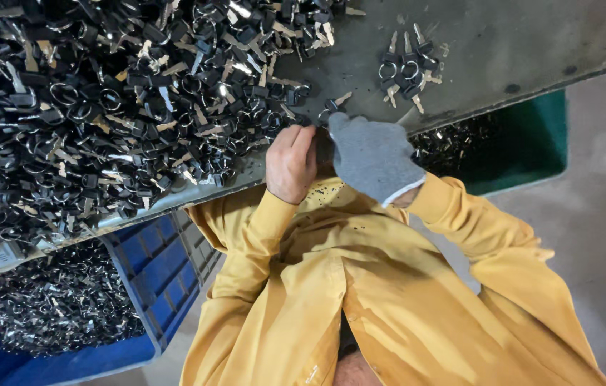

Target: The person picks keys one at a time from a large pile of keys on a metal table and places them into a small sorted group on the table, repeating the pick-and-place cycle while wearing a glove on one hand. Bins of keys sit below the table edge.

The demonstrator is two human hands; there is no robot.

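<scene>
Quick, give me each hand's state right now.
Left hand: bare, fingers curled shut on something small and dark; what it is cannot be told.
Right hand: grey-gloved, pressed against the left; grip hidden.

No packages, labels, signs or screens show anywhere here. The shadowed spots under the bench (503,43) seem bare of them too.

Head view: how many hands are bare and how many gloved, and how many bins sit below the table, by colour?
Bare left hand: 1
Grey-gloved right hand: 1
Blue crate: 1
Green bin: 1
Total: 4
</scene>
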